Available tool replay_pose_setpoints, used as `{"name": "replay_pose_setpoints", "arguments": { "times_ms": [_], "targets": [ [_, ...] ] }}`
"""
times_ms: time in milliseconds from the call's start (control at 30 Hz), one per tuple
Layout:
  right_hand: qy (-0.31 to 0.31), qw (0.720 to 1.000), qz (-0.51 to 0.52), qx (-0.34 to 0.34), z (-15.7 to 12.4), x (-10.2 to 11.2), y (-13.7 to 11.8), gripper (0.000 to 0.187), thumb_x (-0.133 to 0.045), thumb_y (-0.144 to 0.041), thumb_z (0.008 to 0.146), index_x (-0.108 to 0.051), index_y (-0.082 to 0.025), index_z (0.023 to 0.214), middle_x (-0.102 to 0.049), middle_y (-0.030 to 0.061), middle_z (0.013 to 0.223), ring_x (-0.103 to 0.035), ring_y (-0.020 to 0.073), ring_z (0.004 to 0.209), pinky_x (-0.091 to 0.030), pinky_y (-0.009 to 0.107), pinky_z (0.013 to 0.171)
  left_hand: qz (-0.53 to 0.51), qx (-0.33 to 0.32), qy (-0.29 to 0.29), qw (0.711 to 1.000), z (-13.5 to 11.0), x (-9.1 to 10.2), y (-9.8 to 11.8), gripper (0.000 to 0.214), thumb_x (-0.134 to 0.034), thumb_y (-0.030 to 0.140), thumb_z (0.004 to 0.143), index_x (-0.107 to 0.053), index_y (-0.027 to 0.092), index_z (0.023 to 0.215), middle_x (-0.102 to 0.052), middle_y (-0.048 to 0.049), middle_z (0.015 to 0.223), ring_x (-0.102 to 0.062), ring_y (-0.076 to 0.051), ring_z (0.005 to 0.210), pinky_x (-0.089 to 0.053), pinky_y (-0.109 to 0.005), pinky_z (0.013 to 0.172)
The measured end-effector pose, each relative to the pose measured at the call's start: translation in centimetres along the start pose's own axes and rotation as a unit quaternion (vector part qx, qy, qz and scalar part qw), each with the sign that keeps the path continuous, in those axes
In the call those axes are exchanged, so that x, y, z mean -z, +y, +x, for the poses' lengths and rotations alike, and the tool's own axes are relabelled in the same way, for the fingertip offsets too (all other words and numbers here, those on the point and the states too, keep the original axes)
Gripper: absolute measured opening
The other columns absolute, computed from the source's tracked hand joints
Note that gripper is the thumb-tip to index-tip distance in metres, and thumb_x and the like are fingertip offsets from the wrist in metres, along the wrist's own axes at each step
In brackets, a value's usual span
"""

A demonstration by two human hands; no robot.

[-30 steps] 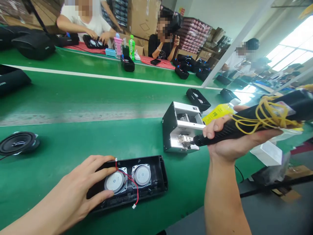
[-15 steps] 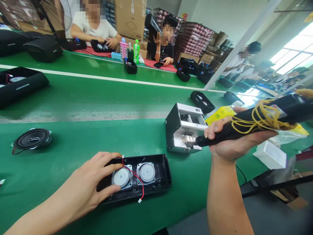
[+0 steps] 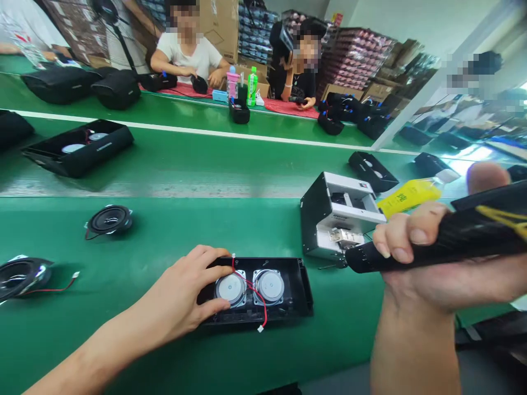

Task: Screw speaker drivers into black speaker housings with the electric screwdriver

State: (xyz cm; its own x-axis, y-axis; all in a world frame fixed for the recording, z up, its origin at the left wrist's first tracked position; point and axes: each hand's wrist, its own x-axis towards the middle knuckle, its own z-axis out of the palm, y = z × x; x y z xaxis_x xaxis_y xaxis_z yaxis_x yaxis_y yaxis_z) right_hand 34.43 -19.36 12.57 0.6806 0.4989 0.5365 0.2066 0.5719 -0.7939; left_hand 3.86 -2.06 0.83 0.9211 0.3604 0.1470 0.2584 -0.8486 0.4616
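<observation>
My left hand rests on the left end of a black speaker housing lying on the green belt, fingers spread over its edge. Two round silver drivers sit inside it, with a red wire looping across them. My right hand is wrapped round a black electric screwdriver, held level. Its tip points left at the silver and black screw feeder box, just right of the housing.
Two loose black speaker cones lie at the left on the belt. Another open black housing sits further back left. A yellow packet lies behind the feeder. Across the belt, other people sit at work among bottles and cartons.
The view has swung left and closer. My right hand with the screwdriver now sits lower and nearer the camera, its tip slightly back from the feeder. My left hand stays on the housing.
</observation>
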Motion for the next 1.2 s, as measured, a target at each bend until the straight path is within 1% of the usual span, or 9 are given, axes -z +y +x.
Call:
{"name": "replay_pose_setpoints", "arguments": {
  "times_ms": [67,133,167,233,367,600,700,933,1200],
  "targets": [
    [-0.053,0.997,0.045,-0.026,-0.2,-2.4,-0.3,0.041,-0.080,-0.060,0.089,-0.081,-0.036,0.122,-0.061,-0.0065,0.062,-0.048,0.0133,0.041,-0.041,0.028,0.036,0.003,0.002,-0.018,1.000,0.2,0.5,0.5,0.036,-0.082,0.032,0.096,-0.075,0.029,0.131,-0.066,-0.0085,0.150,-0.065,-0.032,0.130,-0.062,-0.050,0.105],
    [-0.114,0.988,0.099,-0.039,-0.2,-5.0,0.3,0.041,-0.081,-0.065,0.085,-0.081,-0.034,0.111,-0.060,-0.0058,0.058,-0.050,0.0165,0.040,-0.040,0.031,0.033,0.005,0.002,-0.033,0.999,0.3,0.9,0.8,0.036,-0.083,0.034,0.097,-0.075,0.027,0.131,-0.065,-0.0095,0.151,-0.063,-0.032,0.131,-0.062,-0.051,0.106],
    [-0.119,0.984,0.118,-0.059,-0.4,-6.3,1.0,0.047,-0.080,-0.073,0.083,-0.079,-0.032,0.107,-0.060,-0.0049,0.057,-0.052,0.0187,0.042,-0.040,0.033,0.033,0.006,0.001,-0.035,0.999,0.4,1.0,0.9,0.036,-0.082,0.035,0.097,-0.074,0.026,0.131,-0.065,-0.0098,0.152,-0.062,-0.032,0.133,-0.061,-0.051,0.108],
    [-0.087,0.983,0.141,-0.077,-0.8,-8.7,2.6,0.056,-0.073,-0.080,0.086,-0.074,-0.028,0.106,-0.060,-0.0046,0.058,-0.053,0.0186,0.043,-0.042,0.033,0.034,0.007,-0.002,-0.036,0.999,0.4,1.1,0.9,0.037,-0.081,0.037,0.099,-0.074,0.024,0.133,-0.064,-0.0105,0.153,-0.060,-0.032,0.134,-0.059,-0.052,0.111],
    [-0.121,0.970,0.175,-0.117,-2.6,-11.5,5.8,0.052,-0.058,-0.076,0.099,-0.072,-0.027,0.111,-0.064,-0.0042,0.063,-0.053,0.0166,0.044,-0.043,0.030,0.039,0.009,-0.004,-0.042,0.999,0.4,1.1,0.8,0.040,-0.081,0.040,0.100,-0.073,0.024,0.135,-0.062,-0.0107,0.153,-0.059,-0.032,0.134,-0.057,-0.054,0.114],
    [-0.159,0.960,0.175,-0.149,-4.4,-12.1,8.0,0.057,-0.062,-0.081,0.093,-0.071,-0.029,0.115,-0.061,-0.0046,0.061,-0.050,0.0178,0.041,-0.039,0.031,0.038,-0.002,-0.004,-0.044,0.999,0.6,1.2,0.8,0.042,-0.082,0.041,0.099,-0.073,0.023,0.136,-0.062,-0.0106,0.154,-0.058,-0.032,0.138,-0.056,-0.055,0.116],
    [-0.159,0.961,0.185,-0.132,-4.6,-12.3,8.6,0.063,-0.057,-0.088,0.091,-0.069,-0.030,0.115,-0.059,-0.0050,0.060,-0.048,0.0185,0.039,-0.037,0.032,0.035,-0.001,-0.005,-0.042,0.999,0.6,1.2,0.8,0.042,-0.082,0.041,0.099,-0.073,0.024,0.136,-0.062,-0.0107,0.155,-0.058,-0.032,0.139,-0.056,-0.055,0.117],
    [-0.185,0.952,0.192,-0.148,-4.8,-12.1,9.1,0.058,-0.058,-0.081,0.095,-0.069,-0.029,0.119,-0.059,-0.0049,0.062,-0.049,0.0184,0.041,-0.038,0.032,0.037,-0.003,-0.007,-0.041,0.999,0.4,1.1,0.6,0.043,-0.083,0.039,0.097,-0.074,0.022,0.136,-0.061,-0.0106,0.156,-0.058,-0.032,0.139,-0.056,-0.057,0.118],
    [-0.184,0.953,0.198,-0.135,-4.7,-12.2,9.4,0.064,-0.052,-0.084,0.099,-0.066,-0.026,0.122,-0.058,-0.0047,0.062,-0.049,0.0178,0.041,-0.038,0.031,0.037,-0.006,-0.003,-0.041,0.999,0.5,1.1,0.6,0.043,-0.084,0.040,0.097,-0.074,0.023,0.135,-0.062,-0.0101,0.155,-0.058,-0.032,0.138,-0.056,-0.058,0.117]
  ]
}}
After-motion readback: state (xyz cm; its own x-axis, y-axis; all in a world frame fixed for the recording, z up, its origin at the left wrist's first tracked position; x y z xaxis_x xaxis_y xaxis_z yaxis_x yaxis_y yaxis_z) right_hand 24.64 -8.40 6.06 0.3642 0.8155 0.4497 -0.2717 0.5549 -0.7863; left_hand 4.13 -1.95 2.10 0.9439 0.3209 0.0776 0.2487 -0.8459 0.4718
